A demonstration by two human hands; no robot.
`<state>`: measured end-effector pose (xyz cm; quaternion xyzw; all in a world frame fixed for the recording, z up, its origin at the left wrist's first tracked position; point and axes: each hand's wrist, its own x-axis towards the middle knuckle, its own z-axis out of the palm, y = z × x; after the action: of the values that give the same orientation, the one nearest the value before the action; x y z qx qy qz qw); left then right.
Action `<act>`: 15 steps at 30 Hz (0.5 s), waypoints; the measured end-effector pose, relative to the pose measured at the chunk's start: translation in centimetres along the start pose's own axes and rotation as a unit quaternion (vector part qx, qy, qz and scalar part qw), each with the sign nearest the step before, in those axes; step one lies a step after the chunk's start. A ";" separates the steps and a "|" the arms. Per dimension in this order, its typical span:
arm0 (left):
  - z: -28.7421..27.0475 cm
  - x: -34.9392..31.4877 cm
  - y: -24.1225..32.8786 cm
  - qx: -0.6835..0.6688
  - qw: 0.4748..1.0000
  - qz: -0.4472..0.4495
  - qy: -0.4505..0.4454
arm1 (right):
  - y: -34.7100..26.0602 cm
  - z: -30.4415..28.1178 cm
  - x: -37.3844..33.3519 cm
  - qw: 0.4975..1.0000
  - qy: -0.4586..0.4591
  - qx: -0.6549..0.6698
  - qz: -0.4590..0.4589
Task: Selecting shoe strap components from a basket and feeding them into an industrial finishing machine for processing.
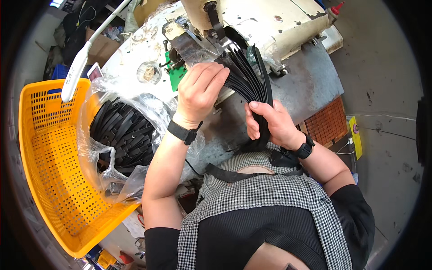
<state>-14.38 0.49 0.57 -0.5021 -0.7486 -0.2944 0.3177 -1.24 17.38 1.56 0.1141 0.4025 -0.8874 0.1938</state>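
Just in front of the sewing machine [297, 29], the right hand [275, 123] grasps the fanned black strips [240, 81]; the left hand [201, 87] curls at their edge, whether pinching any I cannot tell. A steady right grip should help separate 1 strip cleanly.

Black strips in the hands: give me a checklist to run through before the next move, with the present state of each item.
1. Right hand has the black strips gripped: ok, thumb and fingers close on the bundle.
2. Left hand has a firm hold: cannot tell; its curled fingertips are at the bundle's left side, but the contact is hidden.
3. Upper ends lined up: not ok, they fan apart.
4. Strips clear of the cream machine: cannot tell; they overlap its parts in this view.
5. Clear plastic bag open: ok, more black pieces show inside.
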 end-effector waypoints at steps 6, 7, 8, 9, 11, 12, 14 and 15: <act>0.2 0.4 0.5 0.030 1.000 0.002 0.000 | 0.0 0.1 -0.2 1.000 0.016 0.012 -0.006; 0.3 0.4 0.6 0.032 0.999 0.003 -0.005 | 0.0 0.1 -0.2 1.000 0.016 0.012 -0.003; 0.3 0.3 0.6 0.031 0.999 0.003 -0.004 | 0.0 0.0 -0.3 1.000 0.017 0.011 0.000; 0.2 0.2 0.5 0.025 1.000 0.002 -0.003 | 0.0 0.0 -0.3 1.000 0.017 0.011 -0.001; 0.2 0.0 0.4 0.019 1.000 0.002 -0.001 | 0.1 0.0 -0.3 1.000 0.005 0.006 -0.006; 0.3 -0.1 0.3 0.014 1.000 0.006 0.009 | 0.2 0.0 -0.4 1.000 0.005 0.007 -0.007; 0.4 -0.1 0.2 0.009 1.000 0.010 0.019 | 0.3 0.1 -0.4 0.999 0.017 -0.028 -0.014; 0.3 0.0 0.3 0.013 1.000 0.005 0.013 | 0.3 0.1 -0.4 0.999 0.017 -0.028 -0.015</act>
<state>-14.19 0.81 0.37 -0.4980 -0.7452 -0.2899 0.3356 -0.79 17.20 1.59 0.1179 0.4318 -0.8766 0.1769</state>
